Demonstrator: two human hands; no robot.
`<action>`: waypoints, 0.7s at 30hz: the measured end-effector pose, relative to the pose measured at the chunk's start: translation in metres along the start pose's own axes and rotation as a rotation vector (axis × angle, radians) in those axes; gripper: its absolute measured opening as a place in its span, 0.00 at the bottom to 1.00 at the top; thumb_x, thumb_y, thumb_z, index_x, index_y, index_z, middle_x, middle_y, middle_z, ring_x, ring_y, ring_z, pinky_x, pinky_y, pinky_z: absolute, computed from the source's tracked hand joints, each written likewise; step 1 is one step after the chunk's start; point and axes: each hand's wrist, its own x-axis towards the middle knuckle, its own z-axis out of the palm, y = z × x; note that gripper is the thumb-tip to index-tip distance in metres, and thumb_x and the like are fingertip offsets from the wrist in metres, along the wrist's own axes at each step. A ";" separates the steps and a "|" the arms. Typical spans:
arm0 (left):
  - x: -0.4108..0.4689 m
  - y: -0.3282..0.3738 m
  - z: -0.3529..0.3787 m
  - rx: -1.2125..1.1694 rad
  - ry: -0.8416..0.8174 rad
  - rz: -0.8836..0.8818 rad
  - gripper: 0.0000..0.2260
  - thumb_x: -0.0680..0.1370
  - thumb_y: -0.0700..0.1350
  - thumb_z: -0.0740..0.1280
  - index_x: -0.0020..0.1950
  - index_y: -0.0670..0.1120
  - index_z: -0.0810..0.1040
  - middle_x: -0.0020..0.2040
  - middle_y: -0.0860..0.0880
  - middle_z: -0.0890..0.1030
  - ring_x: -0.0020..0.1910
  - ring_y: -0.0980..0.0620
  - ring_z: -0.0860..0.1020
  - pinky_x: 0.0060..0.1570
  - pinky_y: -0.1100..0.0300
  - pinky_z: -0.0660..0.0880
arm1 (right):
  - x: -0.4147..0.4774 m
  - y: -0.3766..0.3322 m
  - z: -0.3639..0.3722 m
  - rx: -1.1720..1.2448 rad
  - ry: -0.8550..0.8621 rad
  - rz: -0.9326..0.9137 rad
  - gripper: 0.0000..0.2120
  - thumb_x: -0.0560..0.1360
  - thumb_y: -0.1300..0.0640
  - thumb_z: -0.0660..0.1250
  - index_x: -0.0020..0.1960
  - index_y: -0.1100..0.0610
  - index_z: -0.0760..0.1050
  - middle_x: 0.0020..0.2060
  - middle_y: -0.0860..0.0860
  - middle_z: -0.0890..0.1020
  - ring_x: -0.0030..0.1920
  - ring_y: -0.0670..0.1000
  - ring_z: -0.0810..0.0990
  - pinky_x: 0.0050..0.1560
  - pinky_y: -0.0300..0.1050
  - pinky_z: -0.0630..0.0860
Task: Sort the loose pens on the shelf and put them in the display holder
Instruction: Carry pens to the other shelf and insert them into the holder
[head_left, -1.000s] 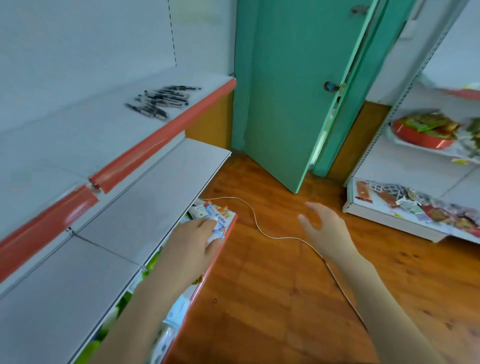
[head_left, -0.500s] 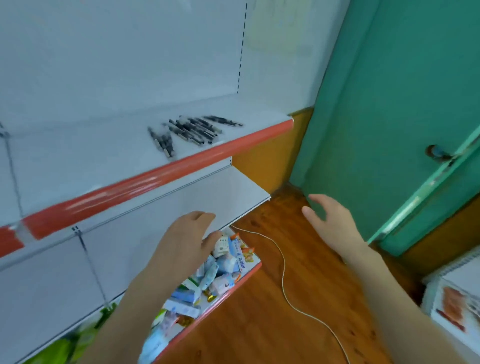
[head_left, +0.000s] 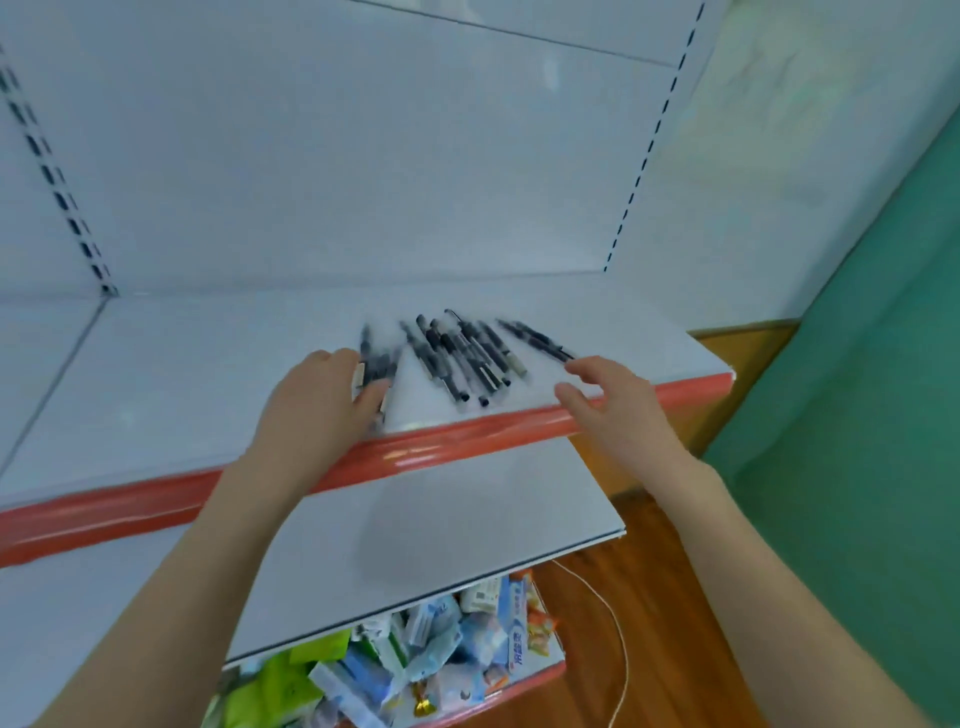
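Note:
Several black pens (head_left: 467, 358) lie loose in a fan on the white upper shelf (head_left: 208, 374), close to its red front edge (head_left: 457, 436). A smaller cluster of pens (head_left: 375, 364) lies at the left of the fan. My left hand (head_left: 317, 410) reaches over the red edge, and its loosely bent fingers and thumb touch this left cluster. My right hand (head_left: 613, 410) hovers at the right of the fan with fingers spread and holds nothing; its fingertips are near the rightmost pen (head_left: 540, 340). No display holder is in view.
A bare white shelf (head_left: 441, 525) sits below the pen shelf. The bottom shelf holds a heap of small packaged goods (head_left: 431, 649). A white cable (head_left: 618, 639) runs over the wooden floor. A green door (head_left: 857, 415) stands at the right.
Both hands have risen from beside the lower shelves to the pen shelf. The view has turned left and closer to the pens. My left hand now touches the left pens.

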 end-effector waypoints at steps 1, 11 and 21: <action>0.010 0.002 0.005 0.015 -0.030 -0.044 0.18 0.78 0.52 0.62 0.56 0.37 0.73 0.54 0.36 0.76 0.54 0.38 0.73 0.48 0.52 0.66 | 0.012 0.000 0.003 -0.003 -0.025 -0.017 0.17 0.78 0.54 0.61 0.64 0.58 0.71 0.63 0.52 0.75 0.64 0.51 0.71 0.61 0.38 0.63; 0.062 0.046 0.038 0.169 -0.072 -0.134 0.28 0.75 0.63 0.58 0.56 0.38 0.71 0.54 0.39 0.74 0.55 0.41 0.70 0.55 0.55 0.66 | 0.094 0.003 0.036 -0.050 -0.175 -0.081 0.15 0.77 0.51 0.62 0.57 0.61 0.75 0.53 0.55 0.79 0.53 0.53 0.76 0.56 0.49 0.72; 0.089 0.076 0.051 0.209 -0.146 -0.257 0.21 0.75 0.56 0.62 0.56 0.40 0.69 0.56 0.40 0.71 0.56 0.42 0.69 0.55 0.55 0.65 | 0.144 0.008 0.039 -0.112 -0.373 -0.130 0.19 0.74 0.50 0.66 0.54 0.66 0.74 0.50 0.61 0.80 0.50 0.59 0.79 0.51 0.50 0.74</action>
